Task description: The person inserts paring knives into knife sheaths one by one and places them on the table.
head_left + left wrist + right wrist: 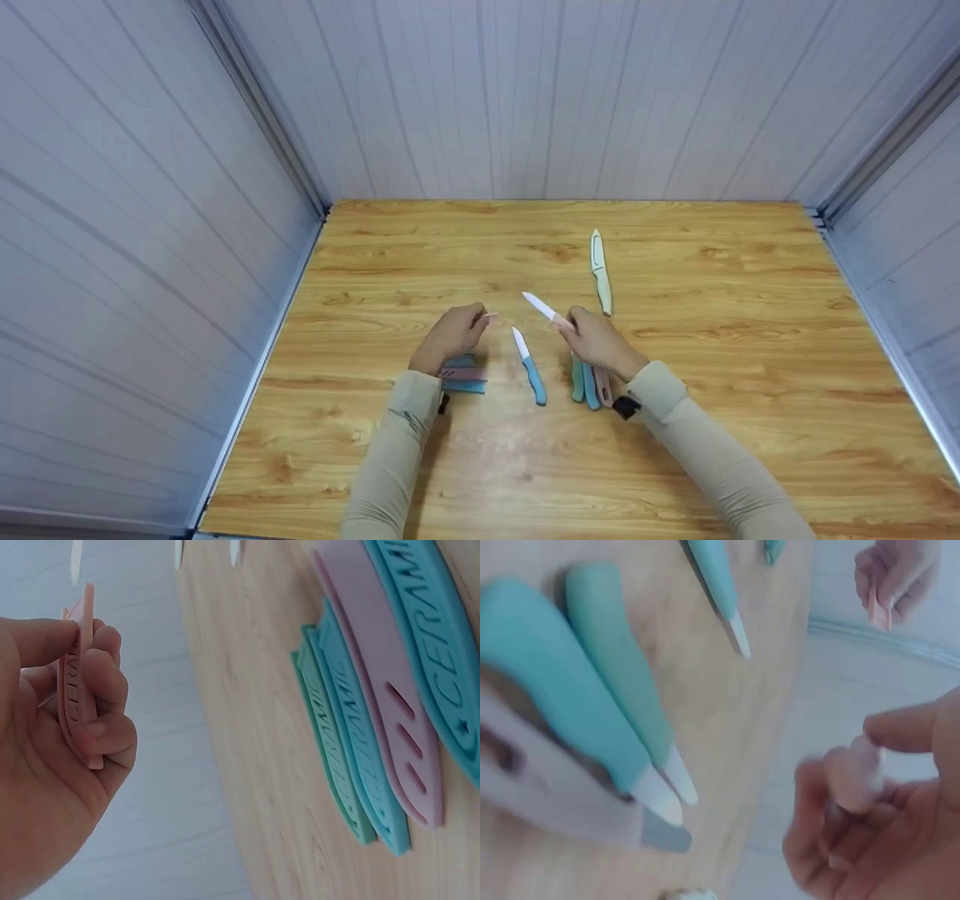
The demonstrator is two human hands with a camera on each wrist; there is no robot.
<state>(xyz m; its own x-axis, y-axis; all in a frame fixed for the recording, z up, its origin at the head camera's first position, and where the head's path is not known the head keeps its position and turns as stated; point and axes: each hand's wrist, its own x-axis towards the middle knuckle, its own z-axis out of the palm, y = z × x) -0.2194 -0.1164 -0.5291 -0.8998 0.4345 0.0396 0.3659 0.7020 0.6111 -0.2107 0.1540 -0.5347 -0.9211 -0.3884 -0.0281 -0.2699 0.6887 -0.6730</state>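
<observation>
One pink-handled knife (549, 311) is being held above the tabletop (487, 465), well in from its far edge, the right hand (600, 345) gripping the handle (563, 324), probably the safest hold; the left hand (451, 335) is pinching a pink sheath (73, 697). The knife is likely handling light and stiff, its white blade (537, 304) brittle. Pale walls (517, 97) are lining the wood-grained surface.

- Left hand (452, 337) and right hand (602, 343) are bare
- Left sleeve (384, 472) and right sleeve (724, 461) are beige, creased
- A small black block (627, 407) sits by the right cuff (658, 391)
</observation>
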